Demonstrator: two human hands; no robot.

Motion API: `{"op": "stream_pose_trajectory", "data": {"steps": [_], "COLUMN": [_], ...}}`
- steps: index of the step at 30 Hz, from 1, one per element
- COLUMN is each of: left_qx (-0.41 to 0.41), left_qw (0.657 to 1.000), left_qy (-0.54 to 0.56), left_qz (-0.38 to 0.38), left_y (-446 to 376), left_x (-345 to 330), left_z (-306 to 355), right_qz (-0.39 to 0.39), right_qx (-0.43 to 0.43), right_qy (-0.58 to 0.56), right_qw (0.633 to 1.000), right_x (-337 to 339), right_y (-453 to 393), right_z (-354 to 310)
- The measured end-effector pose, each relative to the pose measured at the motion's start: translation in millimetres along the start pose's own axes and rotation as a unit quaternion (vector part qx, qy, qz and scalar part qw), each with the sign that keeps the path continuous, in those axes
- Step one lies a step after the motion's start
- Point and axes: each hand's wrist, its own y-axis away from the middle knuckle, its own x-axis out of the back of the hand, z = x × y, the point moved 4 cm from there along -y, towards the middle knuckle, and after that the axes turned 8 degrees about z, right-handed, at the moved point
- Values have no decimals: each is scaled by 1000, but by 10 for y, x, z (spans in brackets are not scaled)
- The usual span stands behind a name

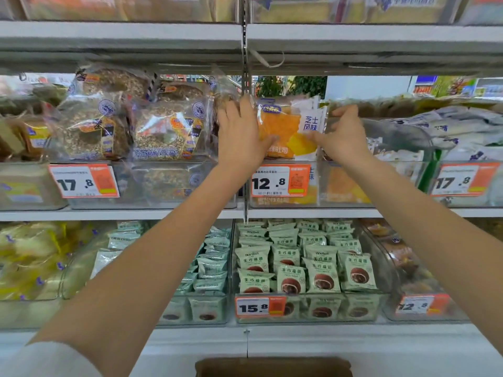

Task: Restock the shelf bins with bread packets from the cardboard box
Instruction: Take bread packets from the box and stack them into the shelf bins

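Left bin (152, 186) is already packed with grain loaves (168, 131). Moving right, an orange bread packet (288, 131) is gripped by the left hand (239, 134) and pinched by the right hand (343, 137), held over the 12.8 bin (321, 183), so it's probably mid-restock. Cardboard box (273, 366) is seen below, contents hidden, so what's left can't be told.

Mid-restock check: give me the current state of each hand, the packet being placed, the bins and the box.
left hand: grips the packet's left side
right hand: pinches the packet's right edge
orange bread packet: held upright over the 12.8 bin
12.8 bin: partly filled with orange packets
grain bread bin: piled above its rim
green bun bin: nearly full
cardboard box: below, contents hidden
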Motion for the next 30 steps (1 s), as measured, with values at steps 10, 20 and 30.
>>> {"op": "stream_pose_trajectory", "data": {"steps": [10,20,30], "left_qx": [-326,-41,108], "left_qw": [940,852,719], "left_qy": [92,-43,-100], "left_qz": [-45,-520,-679], "left_y": [1972,4791,6079], "left_x": [-217,-824,-906], "left_z": [219,-715,-1543], "right_qz": [-12,-544,-646], "right_qx": [141,-73,-55], "right_qy": [-86,198,275], "right_qw": [986,812,710], "right_x": [40,-741,-1260], "right_y": [2219,4235,5224], "right_z": [766,2603,3517]}}
